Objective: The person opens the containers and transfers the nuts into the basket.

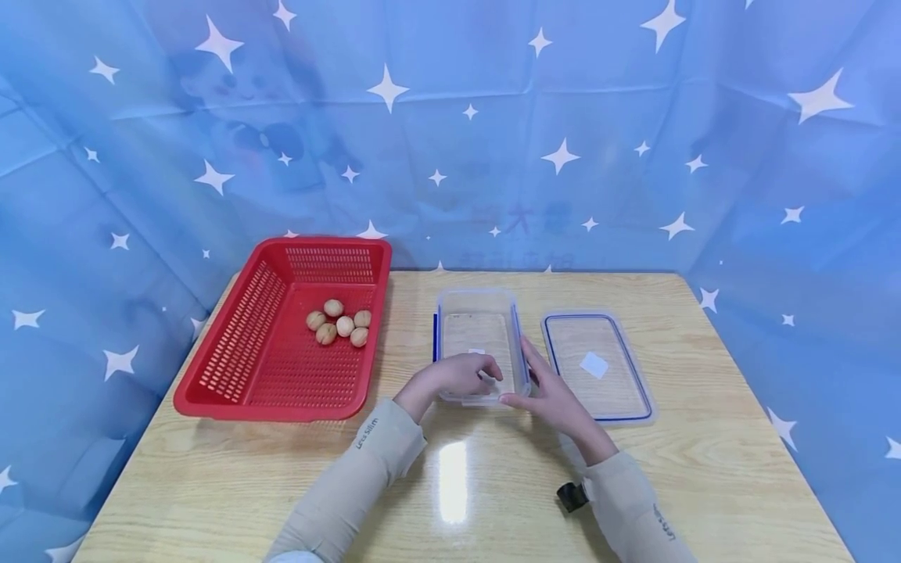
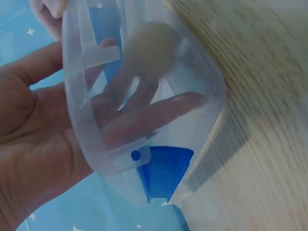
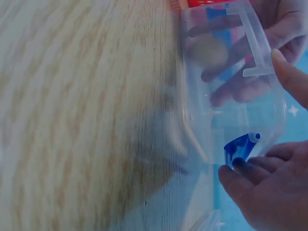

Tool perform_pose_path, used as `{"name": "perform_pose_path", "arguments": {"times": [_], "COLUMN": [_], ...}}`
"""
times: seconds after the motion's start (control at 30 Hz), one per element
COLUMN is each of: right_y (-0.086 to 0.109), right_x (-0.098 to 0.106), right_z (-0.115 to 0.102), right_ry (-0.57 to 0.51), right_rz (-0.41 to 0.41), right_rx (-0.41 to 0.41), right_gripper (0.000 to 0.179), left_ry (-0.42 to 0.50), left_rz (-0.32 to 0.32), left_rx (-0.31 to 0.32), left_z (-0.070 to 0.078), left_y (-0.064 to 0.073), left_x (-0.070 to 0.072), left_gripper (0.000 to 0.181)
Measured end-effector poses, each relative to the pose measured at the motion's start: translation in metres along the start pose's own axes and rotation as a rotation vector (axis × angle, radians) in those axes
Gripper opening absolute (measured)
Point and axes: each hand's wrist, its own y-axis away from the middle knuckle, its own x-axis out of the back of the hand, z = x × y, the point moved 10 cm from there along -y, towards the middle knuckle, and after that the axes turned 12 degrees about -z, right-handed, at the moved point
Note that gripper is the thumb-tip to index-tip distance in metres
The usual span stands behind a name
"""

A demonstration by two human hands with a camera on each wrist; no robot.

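Note:
A clear plastic food container [image 1: 479, 313] with blue latches stands uncovered on the table. My left hand [image 1: 464, 374] reaches down into it over the near edge. Through the wall in the left wrist view, the fingers [image 2: 159, 115] look stretched out, with a blurred walnut [image 2: 151, 50] at their tips. The right wrist view shows that walnut [image 3: 209, 50] low in the container; in the head view it is hidden. My right hand [image 1: 552, 395] holds the near right corner, thumb at the front rim and fingers along the side by a blue latch [image 3: 240, 147].
A red plastic basket [image 1: 281, 391] stands on the left, with several walnuts [image 1: 326, 334] grouped at its right side. The container's clear lid [image 1: 598, 391] with a blue seal lies to the right. Behind the wooden table [image 1: 507, 500] hangs a blue star-patterned curtain [image 1: 479, 195].

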Motion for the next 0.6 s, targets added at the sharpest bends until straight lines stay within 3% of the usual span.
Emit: {"name": "perform_pose_path", "arguments": {"times": [0.3, 0.6], "right_y": [-0.001, -0.001], "right_x": [-0.001, -0.002], "right_z": [0.0, 0.003], "right_ry": [-0.006, -0.023], "right_rz": [-0.003, -0.005], "right_rx": [-0.004, -0.017], "right_gripper": [0.102, 0.102], "left_ry": [0.132, 0.193], "left_rz": [0.035, 0.032], "left_rx": [-0.024, -0.053], "left_z": [-0.008, -0.013], "left_y": [-0.009, -0.023], "left_x": [-0.007, -0.011], "left_gripper": [0.028, 0.029]}}
